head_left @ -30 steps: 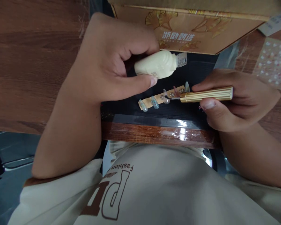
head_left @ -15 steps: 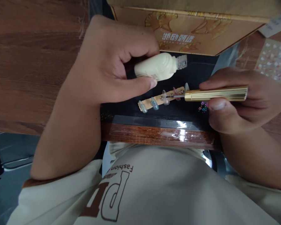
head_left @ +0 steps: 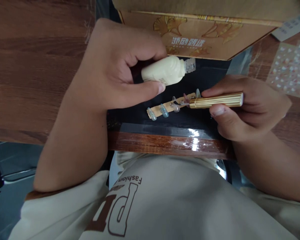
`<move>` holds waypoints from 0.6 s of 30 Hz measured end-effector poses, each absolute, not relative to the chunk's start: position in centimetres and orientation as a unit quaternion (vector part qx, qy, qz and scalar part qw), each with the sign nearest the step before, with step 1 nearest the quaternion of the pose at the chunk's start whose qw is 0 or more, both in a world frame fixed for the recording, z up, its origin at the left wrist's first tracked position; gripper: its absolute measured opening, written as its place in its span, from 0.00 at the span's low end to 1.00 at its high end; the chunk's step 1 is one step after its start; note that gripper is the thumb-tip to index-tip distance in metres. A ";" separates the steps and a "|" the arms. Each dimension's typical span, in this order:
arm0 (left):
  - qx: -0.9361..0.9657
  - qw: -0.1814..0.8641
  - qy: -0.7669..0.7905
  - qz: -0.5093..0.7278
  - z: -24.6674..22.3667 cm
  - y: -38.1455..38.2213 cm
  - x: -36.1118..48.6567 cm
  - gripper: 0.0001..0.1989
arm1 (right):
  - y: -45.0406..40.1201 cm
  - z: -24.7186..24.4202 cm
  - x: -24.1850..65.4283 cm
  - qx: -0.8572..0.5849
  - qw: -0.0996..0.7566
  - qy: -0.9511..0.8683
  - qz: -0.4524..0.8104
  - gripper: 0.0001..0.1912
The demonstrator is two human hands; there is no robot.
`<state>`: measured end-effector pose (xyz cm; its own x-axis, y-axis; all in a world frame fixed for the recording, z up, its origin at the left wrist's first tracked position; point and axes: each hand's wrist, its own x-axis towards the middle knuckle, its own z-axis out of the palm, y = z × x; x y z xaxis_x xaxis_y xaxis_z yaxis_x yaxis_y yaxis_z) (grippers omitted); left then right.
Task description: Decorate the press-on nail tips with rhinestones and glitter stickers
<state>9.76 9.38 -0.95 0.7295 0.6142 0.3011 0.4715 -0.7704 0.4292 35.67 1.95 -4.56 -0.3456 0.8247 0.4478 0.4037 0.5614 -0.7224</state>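
My left hand (head_left: 130, 66) is closed round a cream-coloured bottle (head_left: 162, 70) with a clear neck, tilted so the neck points right. Between the thumb and fingers of my right hand (head_left: 247, 106) lies a gold-handled brush (head_left: 216, 101); its thin tip points left at a clear false nail in the middle of the strip. Several false nails, bluish, clear and pinkish, stand in a row across a tan strip (head_left: 158, 111). One bluish nail (head_left: 164, 110) is near the strip's left part. Whether the brush tip touches the clear nail (head_left: 175, 106) I cannot tell.
A gold-brown box (head_left: 215, 43) with leaf prints stands behind my hands. The strip lies on a black mat (head_left: 130, 116) near the wooden table's front edge (head_left: 165, 143). A clear sheet of small decorations (head_left: 290, 68) is at the right.
My right hand and the brush have moved left, and the handle now points further over the strip. The hand now covers most of the small colourful gems. The bottle has shifted slightly left.
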 end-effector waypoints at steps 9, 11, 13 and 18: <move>0.916 0.169 0.281 0.231 -1.2 9.8 9.7 0.33 | 2.3 -4.0 36.1 -0.353 0.395 -0.808 0.258 0.09; 0.915 0.174 0.277 0.236 -1.4 9.9 9.7 0.31 | 2.4 -4.0 36.1 -0.354 0.392 -0.808 0.262 0.09; 0.913 0.178 0.278 0.238 -1.4 9.9 9.7 0.30 | 2.4 -3.9 36.2 -0.353 0.387 -0.810 0.264 0.09; 0.913 0.171 0.282 0.241 -1.3 9.6 9.8 0.30 | 2.7 -4.0 36.5 -0.324 0.405 -0.813 0.264 0.10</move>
<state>9.75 9.61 -1.31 0.7252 0.5968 0.3433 0.4317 -0.7826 0.4485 36.45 2.66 -3.97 -0.4617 0.7408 0.4878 0.3130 0.6506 -0.6919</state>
